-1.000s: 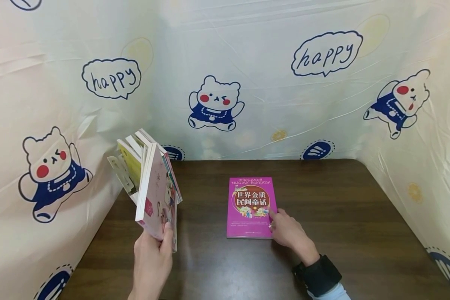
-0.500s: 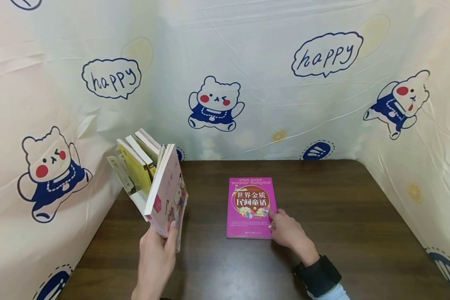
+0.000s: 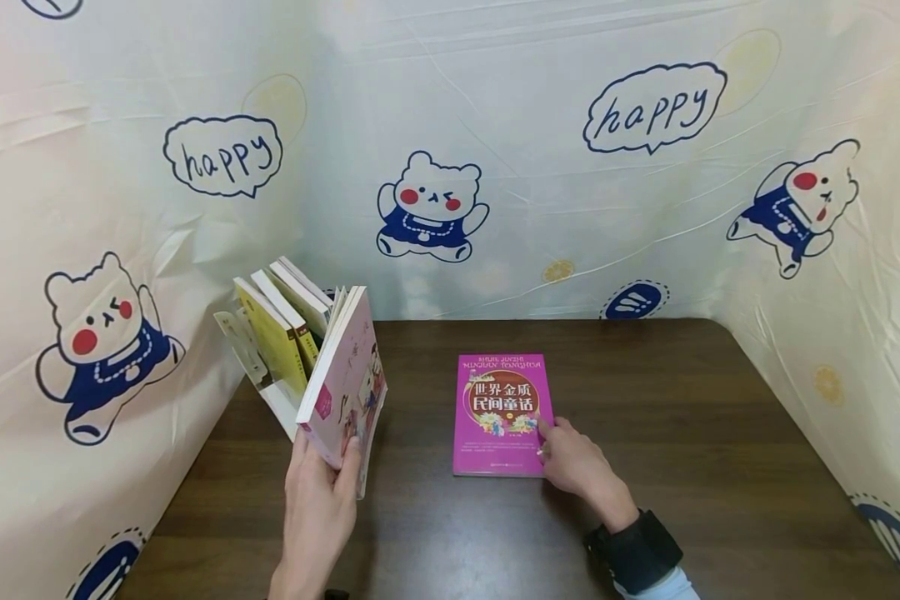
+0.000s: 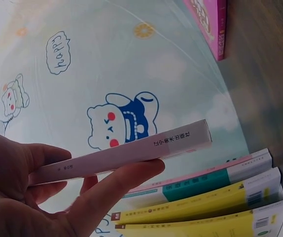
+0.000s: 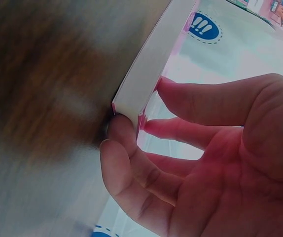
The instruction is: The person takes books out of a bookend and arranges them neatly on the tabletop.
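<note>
My left hand (image 3: 318,500) grips a pink book (image 3: 352,367) by its lower end, thumb on the cover and fingers on the other side. The pink book stands upright and tilted; in the left wrist view its spine (image 4: 171,143) faces the camera, between thumb and fingers. Just left of it stand several other books, among them a yellow book (image 3: 270,337). A magenta book (image 3: 495,457) lies flat mid-table, cover up. My right hand (image 3: 581,462) holds its right edge, index finger on the cover; the right wrist view has fingers curled at a corner of its page block (image 5: 149,59).
The dark wooden table (image 3: 690,417) runs back to a pale printed curtain (image 3: 532,208), which also hangs along both sides. The standing books sit near the table's left edge. A teal-spined book (image 4: 191,185) is among them in the left wrist view.
My left hand has moved right with the pink book, and more of the yellow books behind it shows. My right hand and the magenta book have stayed in place.
</note>
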Motion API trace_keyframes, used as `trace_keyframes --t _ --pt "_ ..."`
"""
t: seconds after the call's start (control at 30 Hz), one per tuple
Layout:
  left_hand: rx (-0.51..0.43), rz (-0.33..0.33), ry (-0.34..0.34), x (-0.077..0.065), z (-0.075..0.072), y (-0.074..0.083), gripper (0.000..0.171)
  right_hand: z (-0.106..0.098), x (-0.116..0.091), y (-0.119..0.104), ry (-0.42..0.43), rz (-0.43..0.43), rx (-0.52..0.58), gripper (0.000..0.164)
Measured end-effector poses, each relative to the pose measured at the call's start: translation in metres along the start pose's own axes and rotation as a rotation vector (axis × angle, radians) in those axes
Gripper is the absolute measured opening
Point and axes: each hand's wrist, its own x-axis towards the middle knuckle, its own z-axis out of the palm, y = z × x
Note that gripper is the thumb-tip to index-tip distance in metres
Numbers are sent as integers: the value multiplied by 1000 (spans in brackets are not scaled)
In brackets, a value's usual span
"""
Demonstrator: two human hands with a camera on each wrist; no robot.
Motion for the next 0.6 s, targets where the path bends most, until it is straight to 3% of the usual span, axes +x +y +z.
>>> trace_keyframes --t 0.6 --pt "-62 -46 -49 4 9 0 45 1 0 0 8 -5 -7 60"
